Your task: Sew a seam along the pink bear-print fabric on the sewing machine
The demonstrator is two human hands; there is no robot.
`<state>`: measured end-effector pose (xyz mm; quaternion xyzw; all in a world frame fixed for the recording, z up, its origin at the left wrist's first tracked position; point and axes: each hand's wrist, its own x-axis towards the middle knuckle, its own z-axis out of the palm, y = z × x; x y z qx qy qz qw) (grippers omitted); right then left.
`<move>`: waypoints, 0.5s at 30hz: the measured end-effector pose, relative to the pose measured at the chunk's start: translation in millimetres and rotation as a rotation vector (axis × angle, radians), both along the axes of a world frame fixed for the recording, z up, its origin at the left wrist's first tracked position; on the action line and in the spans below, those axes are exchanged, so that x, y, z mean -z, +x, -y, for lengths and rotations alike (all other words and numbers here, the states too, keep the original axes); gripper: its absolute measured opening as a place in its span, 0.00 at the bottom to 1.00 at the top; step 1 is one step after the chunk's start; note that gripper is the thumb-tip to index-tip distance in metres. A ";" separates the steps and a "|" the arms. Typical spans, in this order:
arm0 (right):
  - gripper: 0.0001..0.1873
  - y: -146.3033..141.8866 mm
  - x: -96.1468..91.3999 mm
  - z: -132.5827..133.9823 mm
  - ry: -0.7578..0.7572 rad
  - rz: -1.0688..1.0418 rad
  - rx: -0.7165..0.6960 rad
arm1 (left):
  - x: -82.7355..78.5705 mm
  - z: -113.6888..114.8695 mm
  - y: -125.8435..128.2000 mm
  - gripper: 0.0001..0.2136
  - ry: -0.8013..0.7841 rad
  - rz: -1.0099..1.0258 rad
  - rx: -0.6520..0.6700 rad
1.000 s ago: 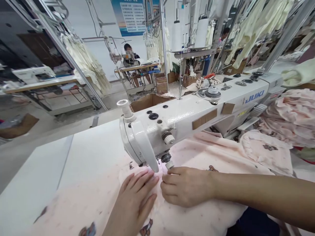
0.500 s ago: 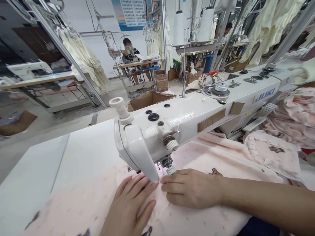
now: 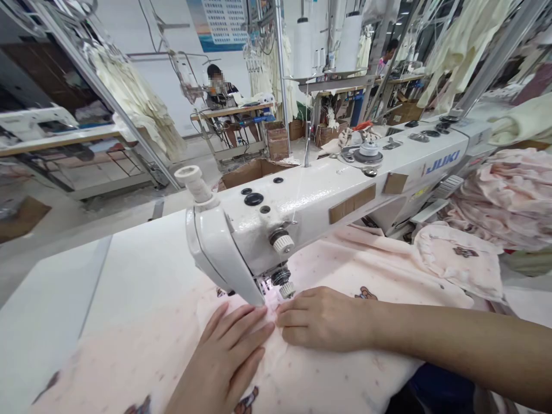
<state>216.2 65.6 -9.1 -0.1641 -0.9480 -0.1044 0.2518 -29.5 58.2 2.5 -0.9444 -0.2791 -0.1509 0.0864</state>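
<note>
Two bare hands lie on a sheet of pale pink printed fabric (image 3: 345,382), which spreads across a white sewing table (image 3: 129,270) beneath one white JUKI sewing machine (image 3: 302,210). Both hands are open and flat, pressing the cloth without gripping or clenching it.

The left hand (image 3: 222,353) reaches up from the bottom edge of the view, its fingers spread and angled toward the needle area. The right hand (image 3: 323,319) comes in from the right, forearm nearly level, fingers pointing left. Their fingertips almost meet just in front of the presser foot (image 3: 269,290), with only a narrow gap between them.

The fabric runs under the machine's arm and past the bottom edge of the view. White tabletop extends to its left, ending in a slanted edge. To the right lie one ruffled pink piece (image 3: 457,259), touching the fabric, and one heaped pile of pink cloth (image 3: 504,195).

Beyond the machine stand two tall white thread cones (image 3: 302,43). Farther off are two other people, one seated at a sewing table (image 3: 218,86).
</note>
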 end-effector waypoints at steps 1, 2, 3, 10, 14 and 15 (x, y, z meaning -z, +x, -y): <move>0.11 0.0 0.2 -0.5 0.003 -0.008 -0.003 | 0.4 -0.2 -0.6 0.15 0.005 -0.021 0.002; 0.11 0.0 0.3 -1.0 0.006 -0.017 -0.009 | 0.9 -0.4 -1.2 0.16 0.011 -0.037 -0.002; 0.11 0.0 0.4 -1.5 0.009 -0.024 -0.015 | 1.6 -0.6 -1.8 0.17 0.014 -0.045 -0.007; 0.11 0.0 1.3 -5.2 0.030 -0.038 -0.016 | 3.6 -3.0 -1.3 0.17 -0.038 0.009 -0.032; 0.11 -0.3 0.5 -8.9 0.029 -0.020 -0.009 | -0.2 -6.4 0.2 0.17 -0.062 0.027 -0.010; 0.12 -0.4 0.0 -10.4 0.031 -0.017 -0.007 | -0.7 -7.9 -0.3 0.17 -0.064 0.031 -0.011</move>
